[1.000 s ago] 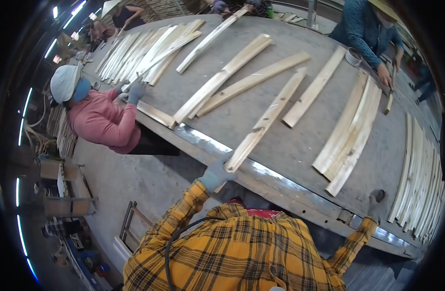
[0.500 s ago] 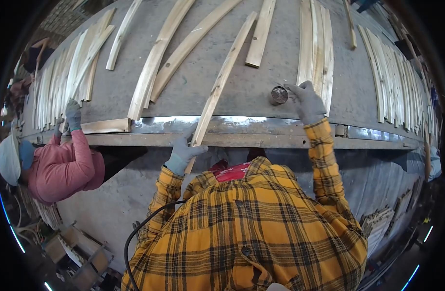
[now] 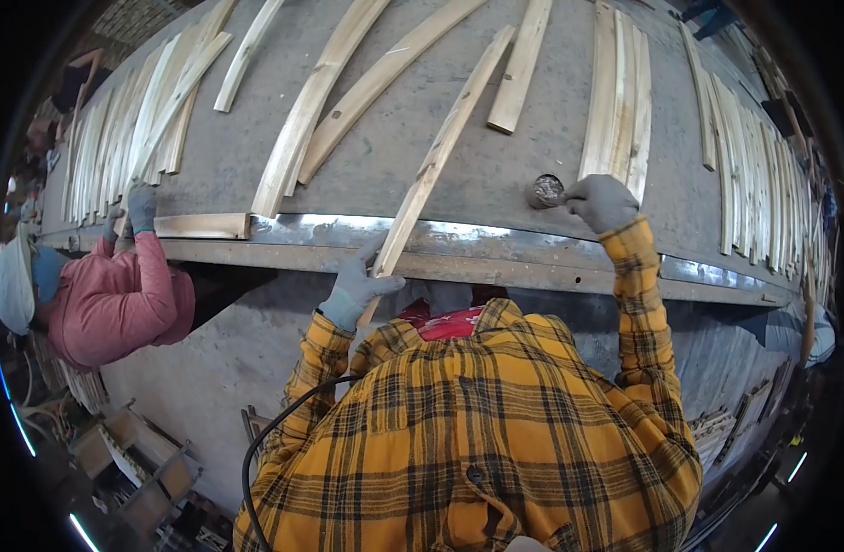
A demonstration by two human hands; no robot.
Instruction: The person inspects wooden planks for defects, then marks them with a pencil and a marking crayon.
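My left hand (image 3: pixel 357 287), in a grey glove, is closed around the near end of a long wooden strip (image 3: pixel 446 144), which slants up and to the right over the table edge. At the right, my right hand (image 3: pixel 604 201), also gloved, has its fingers pinched at the rim of a small round pot (image 3: pixel 544 191) with dark, wet-looking contents. Whatever is between those fingers is too small to make out. The pot stands on the grey table (image 3: pixel 477 184), left of a group of wooden strips (image 3: pixel 615 101).
More strips (image 3: pixel 298 110) lie at the centre left, with rows of strips (image 3: pixel 118 138) at the far left and others (image 3: pixel 757 166) at the far right. A metal-faced edge (image 3: pixel 459 237) runs along the table front. A co-worker in a pink top (image 3: pixel 118 304) works at the left.
My right hand has closed its fingers and turned toward the pot's rim. The table and its contents appear slightly shifted as the view moved. My left hand still holds the strip.
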